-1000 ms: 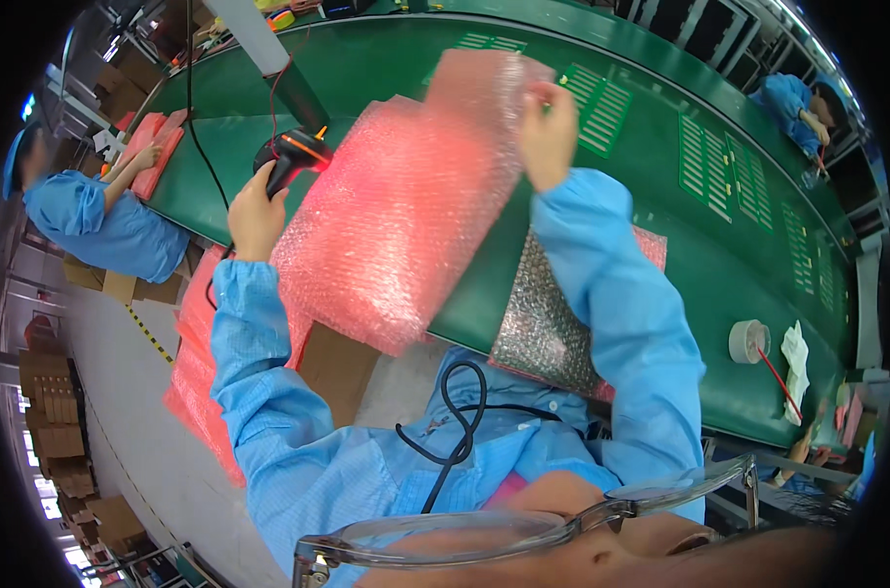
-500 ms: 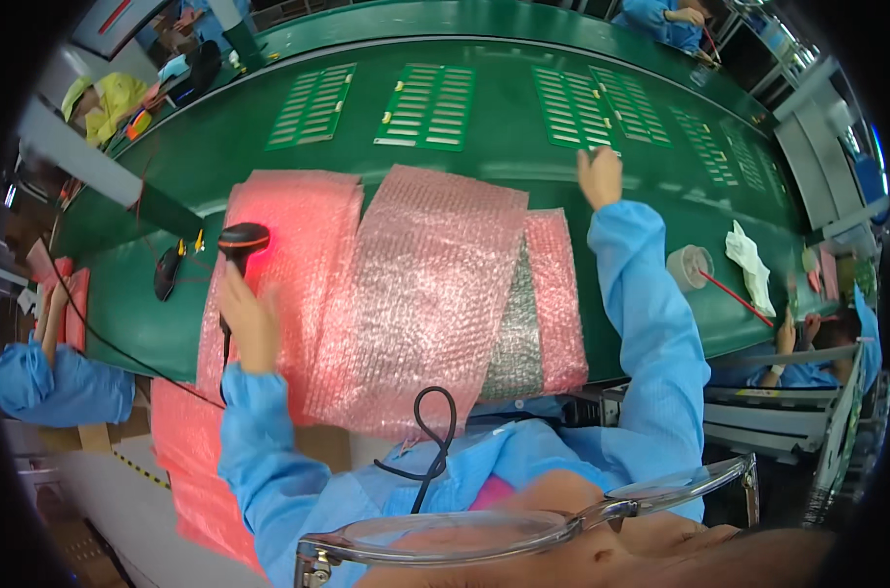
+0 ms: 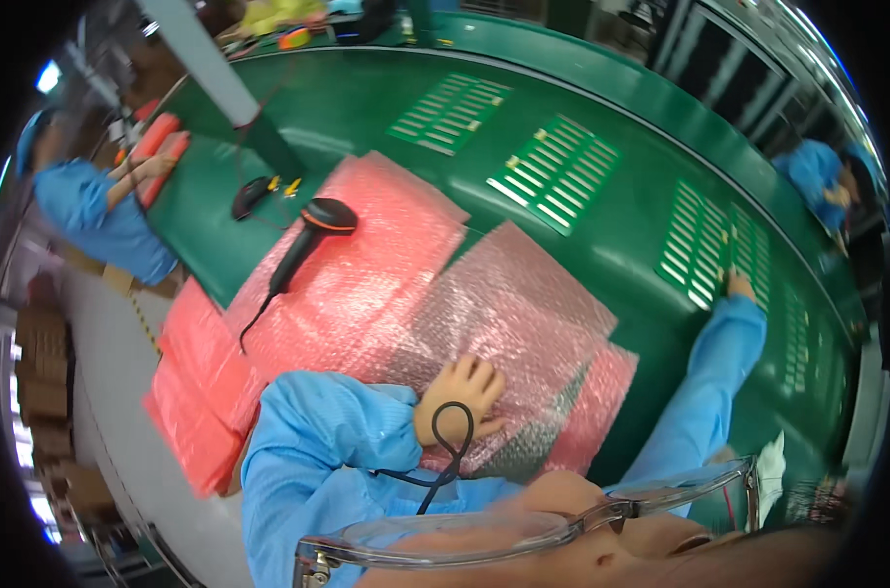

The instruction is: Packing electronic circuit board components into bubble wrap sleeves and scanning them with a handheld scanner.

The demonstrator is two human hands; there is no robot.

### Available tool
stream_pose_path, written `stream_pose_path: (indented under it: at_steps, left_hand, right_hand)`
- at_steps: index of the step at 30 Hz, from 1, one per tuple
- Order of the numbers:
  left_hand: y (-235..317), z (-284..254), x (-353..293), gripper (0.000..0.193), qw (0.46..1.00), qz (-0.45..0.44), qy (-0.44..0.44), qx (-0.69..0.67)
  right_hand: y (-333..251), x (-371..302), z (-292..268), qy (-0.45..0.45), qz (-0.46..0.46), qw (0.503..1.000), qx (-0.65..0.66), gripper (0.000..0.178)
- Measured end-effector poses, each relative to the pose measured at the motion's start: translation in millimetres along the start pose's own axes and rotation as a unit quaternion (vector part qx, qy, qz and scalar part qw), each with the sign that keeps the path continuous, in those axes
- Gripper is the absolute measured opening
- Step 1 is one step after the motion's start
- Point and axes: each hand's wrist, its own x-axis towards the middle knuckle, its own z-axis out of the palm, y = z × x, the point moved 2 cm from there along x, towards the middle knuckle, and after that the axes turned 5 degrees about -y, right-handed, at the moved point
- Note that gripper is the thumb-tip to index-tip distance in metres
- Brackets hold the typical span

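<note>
My left hand (image 3: pixel 461 400) lies with its fingers spread on a sheet of pink bubble wrap (image 3: pixel 523 314), holding nothing. My right arm stretches far out to the right. There my right hand (image 3: pixel 741 286) is at the lower edges of two green circuit board panels, a nearer panel (image 3: pixel 695 243) and a farther panel (image 3: pixel 750 245). Its fingers are small and blurred, so I cannot tell whether they grip a panel. A black handheld barcode scanner (image 3: pixel 306 238) rests on the bubble wrap pile (image 3: pixel 366 265) at left, apart from both hands.
More circuit board panels (image 3: pixel 556 174) lie spaced along the green table (image 3: pixel 445 191). A black mouse (image 3: pixel 253 197) stands by a grey post (image 3: pixel 205 64). Pink wrap (image 3: pixel 205 392) hangs past the table's near edge. Co-workers in blue (image 3: pixel 97 211) are at left and far right.
My left hand has let go of the scanner and come right onto the bubble wrap. The scanner's red light no longer shows. The view has turned right, with my right arm reaching out farther.
</note>
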Motion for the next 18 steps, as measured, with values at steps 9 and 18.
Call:
stream_pose_path:
  at_steps: [9,18]
  left_hand:
    - [-5.7,11.7,0.8,0.031,0.997,-0.02,0.058,0.037]
    - [-6.8,8.0,1.0,0.025,0.996,-0.057,0.072,0.017]
  right_hand:
    - [-5.1,43.8,-2.0,0.057,-0.055,0.997,-0.015,0.029]
    - [-81.8,31.5,2.8,-0.032,-0.122,0.991,-0.045,0.033]
